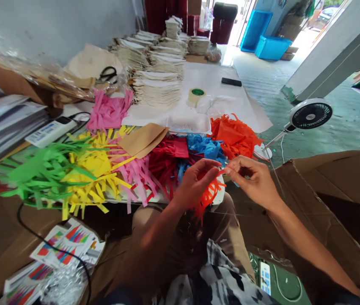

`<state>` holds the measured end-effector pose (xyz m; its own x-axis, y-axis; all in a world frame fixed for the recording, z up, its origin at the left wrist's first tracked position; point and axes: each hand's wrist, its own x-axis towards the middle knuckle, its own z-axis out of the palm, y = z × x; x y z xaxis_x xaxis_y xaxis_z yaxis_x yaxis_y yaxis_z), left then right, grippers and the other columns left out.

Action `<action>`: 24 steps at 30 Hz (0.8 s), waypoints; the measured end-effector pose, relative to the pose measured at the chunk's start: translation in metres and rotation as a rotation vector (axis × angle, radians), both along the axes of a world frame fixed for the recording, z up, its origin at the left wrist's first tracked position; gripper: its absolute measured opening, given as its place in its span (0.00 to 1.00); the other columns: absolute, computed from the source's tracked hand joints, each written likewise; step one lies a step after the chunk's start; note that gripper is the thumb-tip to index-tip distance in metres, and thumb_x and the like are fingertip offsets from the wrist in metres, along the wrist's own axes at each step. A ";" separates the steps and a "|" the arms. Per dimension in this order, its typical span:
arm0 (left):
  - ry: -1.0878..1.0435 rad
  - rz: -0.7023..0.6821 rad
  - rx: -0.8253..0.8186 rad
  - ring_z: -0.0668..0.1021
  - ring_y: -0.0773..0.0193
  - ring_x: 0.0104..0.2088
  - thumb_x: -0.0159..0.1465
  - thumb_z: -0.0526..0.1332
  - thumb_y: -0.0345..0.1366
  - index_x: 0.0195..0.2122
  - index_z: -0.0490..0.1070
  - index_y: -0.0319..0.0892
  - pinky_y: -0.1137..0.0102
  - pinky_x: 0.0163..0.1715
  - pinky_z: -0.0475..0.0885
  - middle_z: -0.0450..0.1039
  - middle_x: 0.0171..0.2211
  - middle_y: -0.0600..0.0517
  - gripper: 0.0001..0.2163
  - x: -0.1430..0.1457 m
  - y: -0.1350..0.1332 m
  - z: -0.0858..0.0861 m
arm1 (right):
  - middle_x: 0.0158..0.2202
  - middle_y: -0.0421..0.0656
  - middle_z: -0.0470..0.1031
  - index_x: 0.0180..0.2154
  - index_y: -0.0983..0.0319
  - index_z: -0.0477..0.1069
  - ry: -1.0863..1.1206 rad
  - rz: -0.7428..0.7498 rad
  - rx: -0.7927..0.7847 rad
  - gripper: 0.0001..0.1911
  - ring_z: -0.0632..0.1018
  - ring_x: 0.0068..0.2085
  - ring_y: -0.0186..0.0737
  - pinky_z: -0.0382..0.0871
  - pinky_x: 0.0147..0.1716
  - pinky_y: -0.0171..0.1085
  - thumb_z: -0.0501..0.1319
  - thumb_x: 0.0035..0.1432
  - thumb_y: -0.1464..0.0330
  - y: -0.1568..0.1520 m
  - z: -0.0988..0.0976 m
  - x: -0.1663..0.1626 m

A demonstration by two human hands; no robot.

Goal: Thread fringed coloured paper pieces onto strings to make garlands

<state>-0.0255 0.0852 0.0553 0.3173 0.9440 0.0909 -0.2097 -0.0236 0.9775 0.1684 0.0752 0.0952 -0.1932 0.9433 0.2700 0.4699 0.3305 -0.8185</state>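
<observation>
Just beyond my lap, my left hand and my right hand meet with fingertips nearly touching. Both are closed in a pinch on a red-orange fringed tassel, whose cut strips hang below my left hand. What exactly the fingertips grip is small and partly hidden. Behind my hands lies a pile of red-orange fringed pieces. A blue bunch and a dark red bunch lie to its left. Further left are pink strips, a yellow bunch and a green bunch.
Brown paper pieces and a clear plastic tray lie behind the bunches. Stacks of cream bags, a tape roll, a phone and scissors are further back. A fan and cardboard box stand right.
</observation>
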 end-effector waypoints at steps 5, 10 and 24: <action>0.261 -0.229 0.134 0.65 0.69 0.27 0.73 0.58 0.50 0.31 0.69 0.42 0.71 0.29 0.60 0.64 0.26 0.56 0.19 0.005 -0.008 -0.004 | 0.27 0.37 0.69 0.31 0.60 0.71 -0.017 -0.010 -0.094 0.19 0.68 0.29 0.34 0.62 0.30 0.35 0.65 0.68 0.54 -0.014 -0.001 0.015; 0.215 -0.388 0.010 0.68 0.69 0.24 0.73 0.56 0.52 0.33 0.65 0.43 0.72 0.26 0.62 0.65 0.24 0.57 0.18 0.018 -0.017 -0.010 | 0.26 0.38 0.73 0.31 0.60 0.75 0.220 -0.148 -0.129 0.18 0.71 0.28 0.35 0.66 0.30 0.36 0.70 0.62 0.53 -0.028 -0.013 0.031; 0.206 -0.435 -0.036 0.68 0.71 0.22 0.70 0.61 0.53 0.37 0.72 0.41 0.73 0.25 0.64 0.65 0.25 0.57 0.18 0.026 -0.016 -0.028 | 0.34 0.46 0.83 0.43 0.58 0.76 0.321 -0.686 0.079 0.20 0.76 0.24 0.37 0.62 0.21 0.35 0.63 0.66 0.48 0.006 -0.018 0.129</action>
